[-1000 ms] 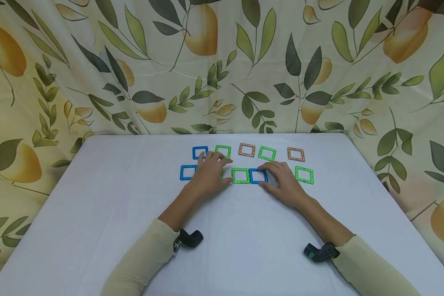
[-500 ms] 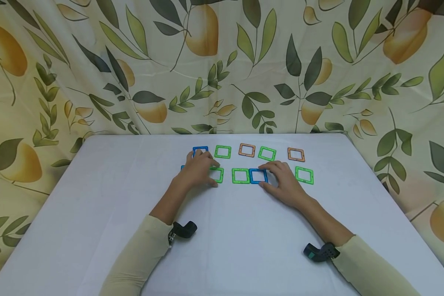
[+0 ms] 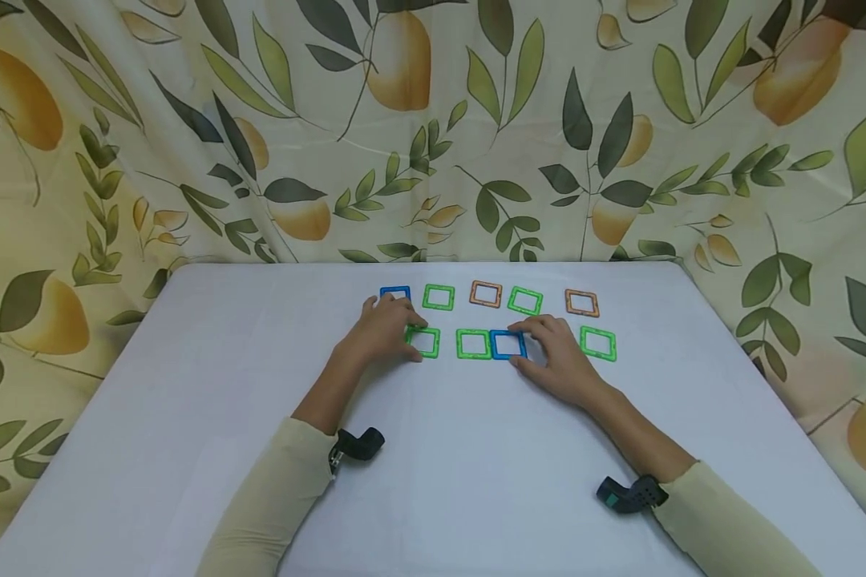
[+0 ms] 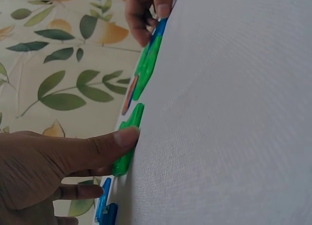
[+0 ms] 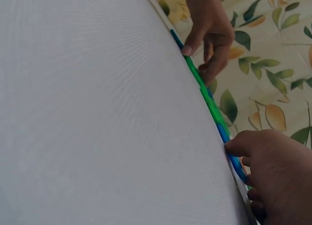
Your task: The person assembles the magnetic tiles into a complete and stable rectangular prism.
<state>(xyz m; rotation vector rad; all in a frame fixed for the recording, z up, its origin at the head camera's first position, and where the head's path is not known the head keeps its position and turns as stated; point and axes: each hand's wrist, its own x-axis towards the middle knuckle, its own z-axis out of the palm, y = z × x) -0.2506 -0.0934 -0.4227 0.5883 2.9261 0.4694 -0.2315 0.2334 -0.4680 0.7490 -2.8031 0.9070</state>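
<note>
In the head view, my left hand point(image 3: 382, 332) holds a green magnetic tile frame point(image 3: 437, 343), its thumb at the near edge and a finger at the far edge. The left wrist view shows the thumb point(image 4: 127, 137) lying against this green tile. To the right, my right hand point(image 3: 559, 361) pinches a blue magnetic tile frame point(image 3: 494, 344) between thumb and index finger. That blue tile sits edge to edge with another green tile point(image 3: 459, 344). A gap separates this joined pair from the left hand's green tile.
Behind lies a row of loose tiles: blue point(image 3: 395, 289), green point(image 3: 439, 309), orange point(image 3: 486, 283), green point(image 3: 524, 289) and orange point(image 3: 581, 292). Another green tile point(image 3: 597, 330) is right of my right hand. The white table point(image 3: 433, 481) ends at a patterned curtain point(image 3: 433, 160).
My left hand has shifted left, away from the joined pair, and the green tile in it shows further left. It now covers the blue tile at the row's left end. The right hand stays put.
</note>
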